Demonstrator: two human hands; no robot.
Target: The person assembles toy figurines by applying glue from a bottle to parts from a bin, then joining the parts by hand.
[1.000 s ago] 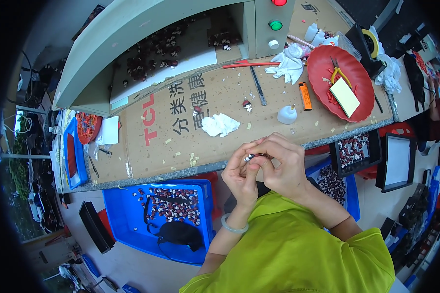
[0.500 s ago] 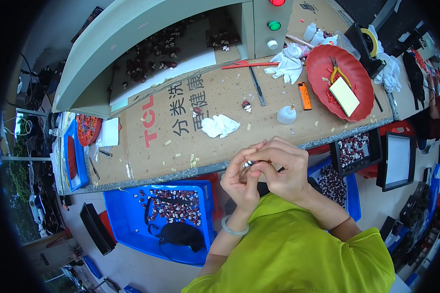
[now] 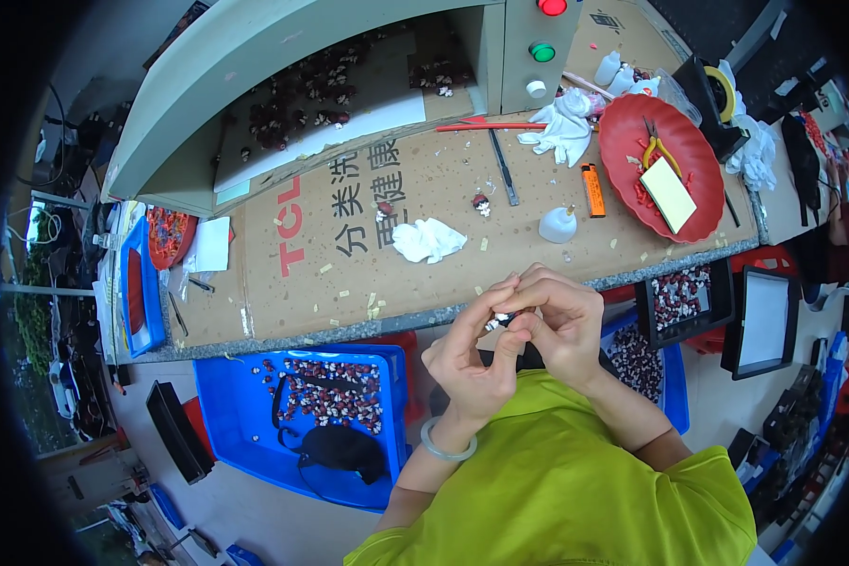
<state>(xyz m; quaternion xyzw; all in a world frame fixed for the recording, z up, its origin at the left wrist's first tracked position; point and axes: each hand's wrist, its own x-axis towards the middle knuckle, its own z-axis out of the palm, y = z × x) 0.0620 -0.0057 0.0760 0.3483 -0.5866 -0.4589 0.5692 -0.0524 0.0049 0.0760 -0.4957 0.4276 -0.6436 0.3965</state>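
Note:
In front of my chest, just off the near edge of the worktable, both hands pinch one small white-and-dark figurine [image 3: 502, 321]. My left hand [image 3: 472, 366], with a pale bangle on its wrist, grips it from the left by thumb and fingers. My right hand [image 3: 568, 330] closes on it from the other side; the fingers cover much of the piece. On the cardboard-topped table [image 3: 302, 292] beyond lie a similar dark red and white figurine [image 3: 481, 205], a crumpled white cloth [image 3: 428, 241], a small translucent bottle [image 3: 557, 225] and an orange lighter [image 3: 592, 191].
A red scalloped bowl [image 3: 623, 118] holds yellow-handled pliers [image 3: 667, 151] and a pale yellow pad [image 3: 668, 193]. At the back, an arched grey machine [image 3: 528, 28] has many figurines inside. Below the table edge stand a blue crate [image 3: 245, 457] and a black tray [image 3: 646, 302], both with figurines.
Both hands have shifted slightly right in the picture and the fingers have moved a little around the figurine, so more of its white part shows. The view has shifted slightly.

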